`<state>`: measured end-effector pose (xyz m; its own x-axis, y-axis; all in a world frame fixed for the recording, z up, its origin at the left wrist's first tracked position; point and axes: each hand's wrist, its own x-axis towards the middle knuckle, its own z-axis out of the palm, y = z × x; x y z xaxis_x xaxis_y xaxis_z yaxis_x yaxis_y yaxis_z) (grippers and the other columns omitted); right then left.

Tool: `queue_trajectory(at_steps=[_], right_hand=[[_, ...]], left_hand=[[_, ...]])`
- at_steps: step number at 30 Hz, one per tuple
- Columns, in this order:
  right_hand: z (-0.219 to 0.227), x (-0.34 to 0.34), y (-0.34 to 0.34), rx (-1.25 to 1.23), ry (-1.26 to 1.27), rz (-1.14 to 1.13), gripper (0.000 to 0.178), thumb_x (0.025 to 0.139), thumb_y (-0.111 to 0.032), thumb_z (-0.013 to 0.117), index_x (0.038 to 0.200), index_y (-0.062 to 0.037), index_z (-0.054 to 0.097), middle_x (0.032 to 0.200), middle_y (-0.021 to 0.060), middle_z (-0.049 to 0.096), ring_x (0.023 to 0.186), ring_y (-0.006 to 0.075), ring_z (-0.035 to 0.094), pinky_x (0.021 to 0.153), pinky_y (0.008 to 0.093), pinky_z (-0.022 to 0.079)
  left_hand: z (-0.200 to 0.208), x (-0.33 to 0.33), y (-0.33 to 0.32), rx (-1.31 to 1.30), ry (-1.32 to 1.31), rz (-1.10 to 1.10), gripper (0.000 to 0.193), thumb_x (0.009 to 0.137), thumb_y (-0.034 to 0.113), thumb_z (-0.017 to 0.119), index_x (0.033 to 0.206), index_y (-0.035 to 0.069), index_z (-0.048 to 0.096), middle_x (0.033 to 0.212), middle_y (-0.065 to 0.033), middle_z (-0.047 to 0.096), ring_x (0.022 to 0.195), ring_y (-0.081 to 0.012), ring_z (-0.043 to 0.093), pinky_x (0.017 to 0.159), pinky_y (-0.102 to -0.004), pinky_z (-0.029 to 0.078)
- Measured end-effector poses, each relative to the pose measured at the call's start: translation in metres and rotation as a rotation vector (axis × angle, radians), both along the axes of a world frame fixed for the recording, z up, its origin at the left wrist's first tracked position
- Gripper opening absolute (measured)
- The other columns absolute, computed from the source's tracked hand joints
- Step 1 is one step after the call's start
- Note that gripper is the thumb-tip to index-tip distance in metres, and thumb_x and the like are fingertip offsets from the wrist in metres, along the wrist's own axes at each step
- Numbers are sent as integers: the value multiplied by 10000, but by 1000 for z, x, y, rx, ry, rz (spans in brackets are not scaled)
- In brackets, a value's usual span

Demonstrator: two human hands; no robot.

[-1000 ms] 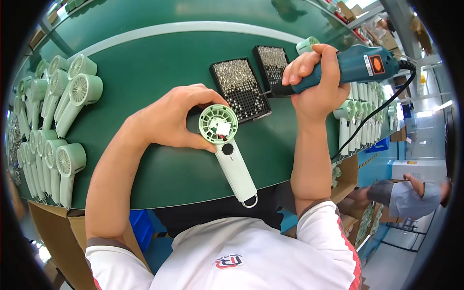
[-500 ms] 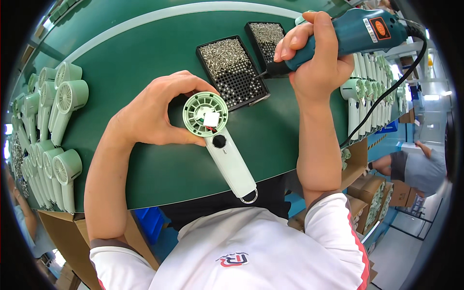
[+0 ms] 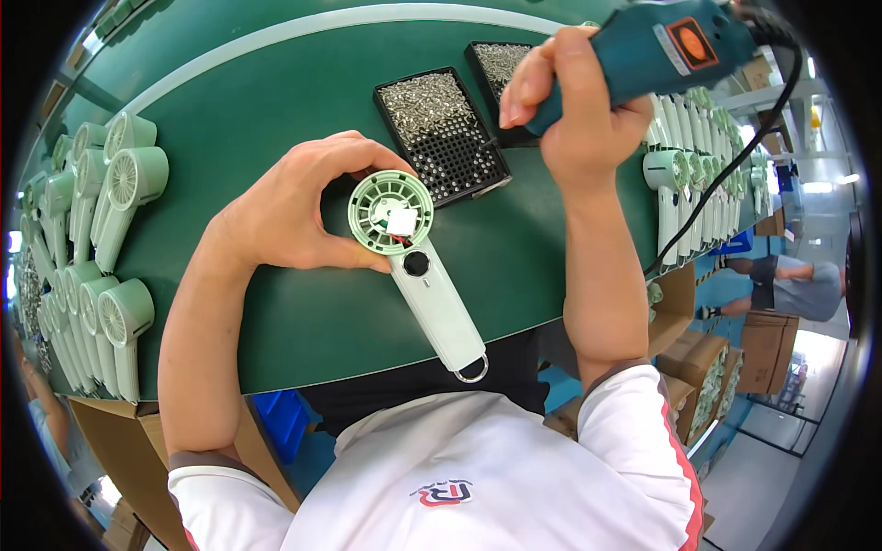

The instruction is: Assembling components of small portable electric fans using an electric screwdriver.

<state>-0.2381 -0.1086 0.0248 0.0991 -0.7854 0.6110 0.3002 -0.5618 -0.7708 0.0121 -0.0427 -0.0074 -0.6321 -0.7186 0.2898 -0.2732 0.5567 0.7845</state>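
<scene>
My left hand (image 3: 299, 202) is closed round the head of a pale green handheld fan (image 3: 443, 317). The fan's round housing faces up, showing a white block and small wires inside, while its handle slants toward me and ends in a metal loop. Raised at the right, my right hand (image 3: 588, 115) grips a teal electric screwdriver (image 3: 661, 55) with a black cord. Its tip points down to the left, over the right side of a black screw tray (image 3: 473, 184). Small silver screws lie heaped at the tray's far end, with others standing in its holes.
Behind the screwdriver hand is a second screw tray (image 3: 501, 69). Rows of green fans (image 3: 129, 184) stand at the left of the green table (image 3: 303, 317), and more fans (image 3: 675, 184) line the right. Cardboard boxes (image 3: 675, 312) sit below the right edge. Another person (image 3: 808, 289) is farther right.
My right hand and the screwdriver have shifted slightly left, with the tip still by the tray. The fan in my left hand has barely moved. The person at the far right has changed position.
</scene>
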Motion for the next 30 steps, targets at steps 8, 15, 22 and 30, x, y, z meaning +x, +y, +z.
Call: queue_trajectory(at_steps=[8, 15, 22, 30], right_hand=[[2, 3, 1, -8, 22, -127, 173, 1010, -104, 608, 1006, 60, 662, 645, 92, 603, 472, 187, 572, 439, 355, 511], [5, 6, 3, -46, 79, -156, 203, 1010, -124, 607, 1019, 70, 665, 646, 92, 597, 475, 190, 563, 430, 356, 501], [15, 4, 7, -55, 54, -180, 224, 1015, -137, 581, 1020, 69, 670, 645, 89, 589, 481, 199, 554, 420, 366, 487], [39, 13, 36, 102, -99, -65, 377, 1073, -294, 441, 1128, 19, 645, 664, 54, 543, 497, 182, 483, 436, 368, 444]], left_hand=[[-1, 0, 1, 26, 28, -2, 657, 618, 220, 958, 1190, 44, 688, 1050, -102, 710, 983, -285, 661, 908, -381, 517], [-1, 1, 2, 14, 21, 6, 654, 628, 237, 958, 1188, 44, 682, 1047, -105, 708, 984, -291, 659, 907, -387, 517], [-2, 3, 1, 17, 21, 9, 648, 630, 236, 959, 1181, 44, 676, 1038, -109, 701, 978, -296, 653, 900, -388, 516], [-6, 4, 1, -2, 26, 6, 641, 629, 233, 958, 1171, 38, 674, 1026, -115, 698, 957, -296, 657, 876, -385, 527]])
